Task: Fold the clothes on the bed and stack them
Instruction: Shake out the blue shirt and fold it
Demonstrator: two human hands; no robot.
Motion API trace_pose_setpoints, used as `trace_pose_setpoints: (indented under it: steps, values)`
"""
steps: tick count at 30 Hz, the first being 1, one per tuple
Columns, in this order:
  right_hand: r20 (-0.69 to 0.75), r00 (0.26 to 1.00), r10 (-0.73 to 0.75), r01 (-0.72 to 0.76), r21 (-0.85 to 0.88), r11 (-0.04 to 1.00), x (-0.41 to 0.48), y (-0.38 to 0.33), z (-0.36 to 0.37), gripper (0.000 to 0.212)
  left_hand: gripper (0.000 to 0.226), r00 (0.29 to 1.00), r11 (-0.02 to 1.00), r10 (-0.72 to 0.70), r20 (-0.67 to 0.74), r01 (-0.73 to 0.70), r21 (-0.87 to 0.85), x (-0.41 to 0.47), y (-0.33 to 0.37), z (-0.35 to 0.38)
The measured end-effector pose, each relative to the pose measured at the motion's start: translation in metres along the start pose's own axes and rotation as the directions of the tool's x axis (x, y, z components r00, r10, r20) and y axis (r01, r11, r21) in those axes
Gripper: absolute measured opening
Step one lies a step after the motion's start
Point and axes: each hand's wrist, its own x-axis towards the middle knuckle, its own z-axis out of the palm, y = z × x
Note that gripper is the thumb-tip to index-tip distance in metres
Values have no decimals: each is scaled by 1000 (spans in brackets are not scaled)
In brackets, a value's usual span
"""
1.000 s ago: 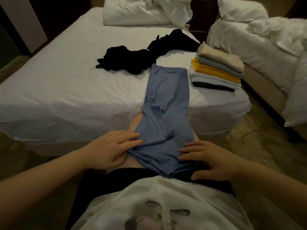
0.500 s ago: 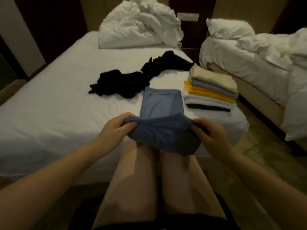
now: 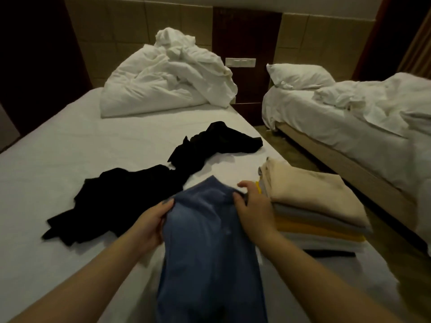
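While the left hand (image 3: 150,221) and right hand (image 3: 253,207) curl their fingers round the blue garment (image 3: 205,248) between them (held over the bed (image 3: 70,148)), the folded stack (image 3: 312,201) sits just right of the right fingers, black clothes (image 3: 121,199) left.

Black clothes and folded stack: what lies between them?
The blue garment, gripped by the left hand and right hand, as the head view shows.
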Motion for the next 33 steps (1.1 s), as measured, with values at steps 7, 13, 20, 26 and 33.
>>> trace_pose_setpoints:
  steps: [7, 13, 20, 26, 33]
  values:
    - [98, 948, 301, -301, -23, 953, 3, 50, 64, 55, 35, 991, 987, -125, -44, 120, -108, 37, -47, -29]
    - [159, 890, 427, -442, 80, 893, -7, 50, 52, 66, 21, 989, 993, -110, -103, 115, 41, -15, -66, -25]
    - [225, 833, 506, -543, 155, 825, -62, 40, 35, 73, 42, 982, 936, -170, -79, 186, 299, -49, -68, -20]
    - [263, 817, 513, -569, 225, 791, -133, 44, 8, 46, 24, 963, 927, -246, -107, 266, 264, -54, -70, -27]
    - [122, 826, 550, -546, 415, 728, -179, 55, 5, 40, 30, 965, 919, -251, -75, 262, 296, -75, -81, -25]
